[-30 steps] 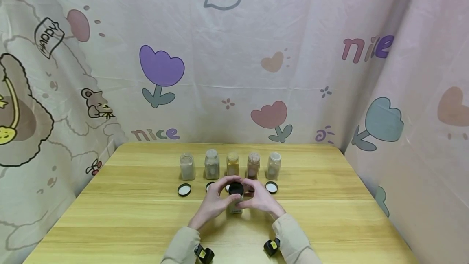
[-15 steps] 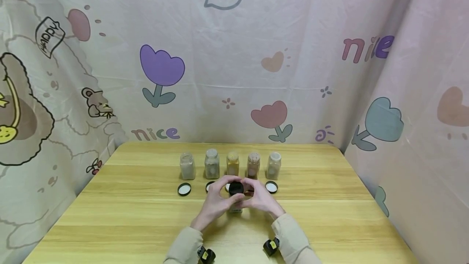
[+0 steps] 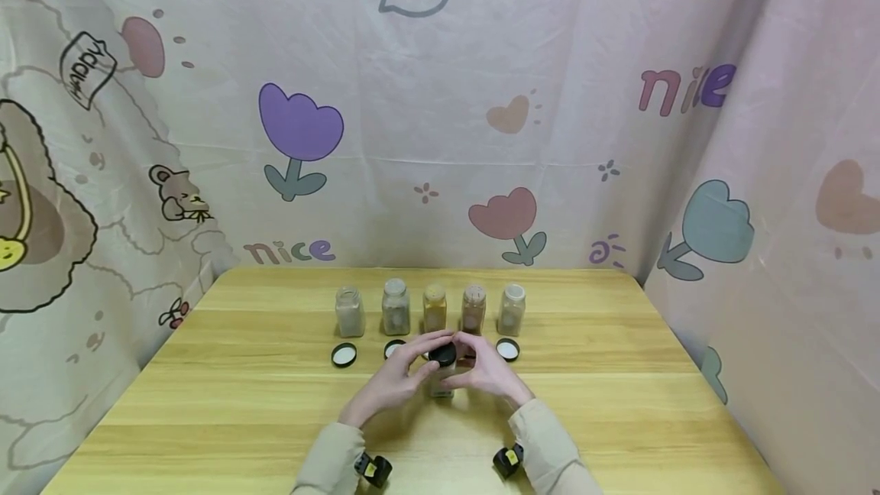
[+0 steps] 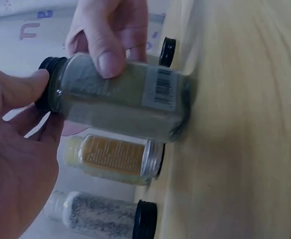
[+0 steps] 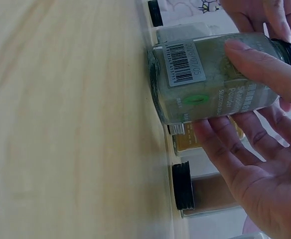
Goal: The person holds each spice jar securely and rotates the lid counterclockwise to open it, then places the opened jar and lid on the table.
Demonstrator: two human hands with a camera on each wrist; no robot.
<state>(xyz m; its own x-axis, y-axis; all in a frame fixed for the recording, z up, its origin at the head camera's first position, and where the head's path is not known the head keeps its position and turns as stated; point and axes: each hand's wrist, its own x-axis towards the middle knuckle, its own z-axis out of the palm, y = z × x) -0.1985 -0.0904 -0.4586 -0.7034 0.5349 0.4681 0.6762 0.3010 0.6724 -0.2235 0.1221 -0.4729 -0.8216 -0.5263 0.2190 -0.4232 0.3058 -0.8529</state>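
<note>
Front and centre on the table (image 3: 241,403), a glass spice jar (image 3: 442,386) of greyish-green powder stands upright under a black screw lid (image 3: 443,354). My left hand (image 3: 392,382) pinches the lid between thumb and fingers; the left wrist view shows the thumb (image 4: 33,87) against its side. Curled round the glass body, my right hand (image 3: 493,370) grips the jar from the right. In the right wrist view the thumb (image 5: 255,59) lies over the label side and the fingers sit behind the glass (image 5: 200,84). A barcode label shows near the jar's base.
Behind the hands stands a row of several lidless spice jars, among them a white-powder jar (image 3: 351,315), a yellow jar (image 3: 435,309) and a reddish-brown jar (image 3: 473,310). Black lids with white linings lie before them, including a left lid (image 3: 344,355) and a right lid (image 3: 508,349).
My left hand has shifted a little left and its thumb has moved back from across the jar's front to the lid's left edge. My right hand keeps its grip on the jar.
</note>
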